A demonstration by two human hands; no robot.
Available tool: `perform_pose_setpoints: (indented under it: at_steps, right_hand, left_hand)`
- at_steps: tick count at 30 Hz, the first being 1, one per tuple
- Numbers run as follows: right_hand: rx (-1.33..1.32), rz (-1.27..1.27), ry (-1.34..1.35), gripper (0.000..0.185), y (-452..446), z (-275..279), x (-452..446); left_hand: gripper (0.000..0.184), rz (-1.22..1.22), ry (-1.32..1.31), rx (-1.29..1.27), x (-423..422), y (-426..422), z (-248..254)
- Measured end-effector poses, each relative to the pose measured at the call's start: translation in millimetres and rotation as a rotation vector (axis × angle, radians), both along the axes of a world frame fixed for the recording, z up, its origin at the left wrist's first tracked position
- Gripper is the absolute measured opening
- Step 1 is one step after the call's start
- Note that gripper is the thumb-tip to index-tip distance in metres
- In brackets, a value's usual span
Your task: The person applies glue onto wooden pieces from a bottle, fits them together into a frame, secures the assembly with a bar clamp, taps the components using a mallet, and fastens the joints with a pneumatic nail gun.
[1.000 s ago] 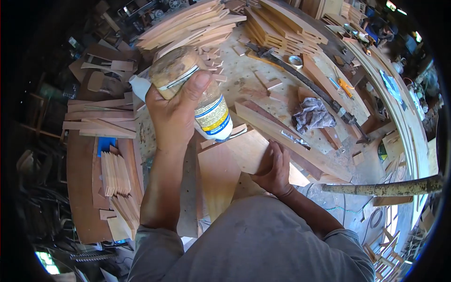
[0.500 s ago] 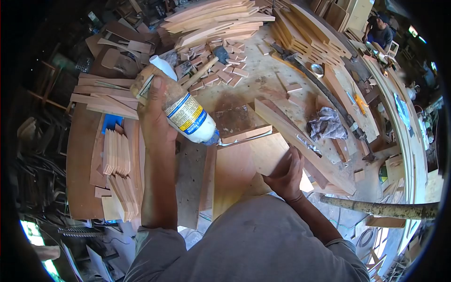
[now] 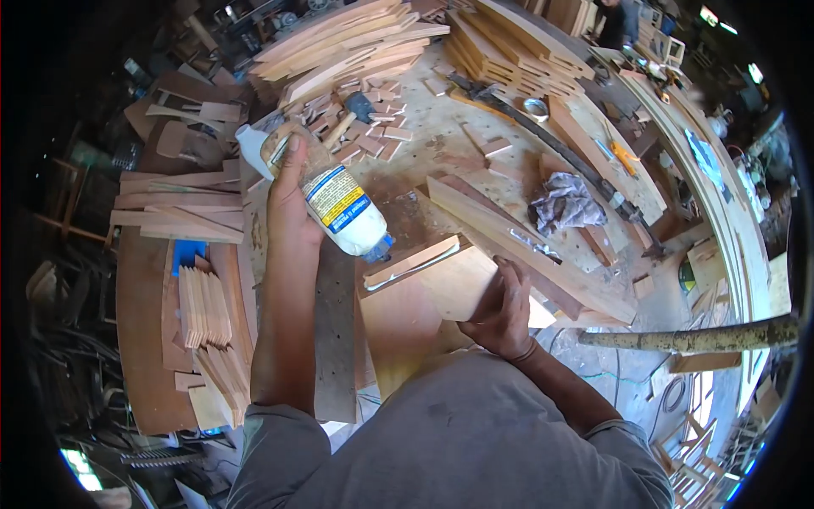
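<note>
My left hand point(image 3: 292, 191) is wrapped round a glue bottle point(image 3: 346, 208), tilted with its blue nozzle down to the right. The nozzle is just above and left of a wooden panel point(image 3: 454, 276), apart from it. White glue lies along the panel's upper edge, beside a thin wood strip point(image 3: 415, 259). My right hand point(image 3: 504, 314) grips the panel's right side, fingers on top. A wider board point(image 3: 394, 327) lies under the panel, reaching toward my body.
Small wood blocks point(image 3: 373, 140) and a hammer point(image 3: 358, 107) lie beyond the bottle. Long boards point(image 3: 526, 237), a crumpled cloth point(image 3: 566, 204) and a clamp point(image 3: 585, 174) are on the right. Slat stacks point(image 3: 203, 305) stand left. A person point(image 3: 617, 24) is far back right.
The bottle first tipped down to the panel's upper left corner, and now its nozzle is lifted off that edge. White glue shows along the strip. My right hand keeps its grip.
</note>
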State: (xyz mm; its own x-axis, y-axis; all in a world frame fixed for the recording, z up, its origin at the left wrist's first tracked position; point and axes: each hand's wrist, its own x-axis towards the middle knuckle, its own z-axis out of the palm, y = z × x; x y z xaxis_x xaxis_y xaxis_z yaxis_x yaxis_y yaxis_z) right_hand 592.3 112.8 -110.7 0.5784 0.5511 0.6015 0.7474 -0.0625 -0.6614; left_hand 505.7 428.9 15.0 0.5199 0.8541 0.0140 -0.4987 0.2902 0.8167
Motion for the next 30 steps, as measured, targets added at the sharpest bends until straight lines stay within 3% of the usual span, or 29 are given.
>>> perform_pose_setpoints:
  at_steps: [14,30]
  right_hand:
    - [0.043,0.013,-0.046,0.104,-14,4,-1]
    - [-0.007,0.044,-0.022,0.106,-16,1,3]
  left_hand:
    - [0.045,-0.394,0.051,0.117,91,-38,26]
    - [0.046,-0.470,0.184,0.325,126,-60,53]
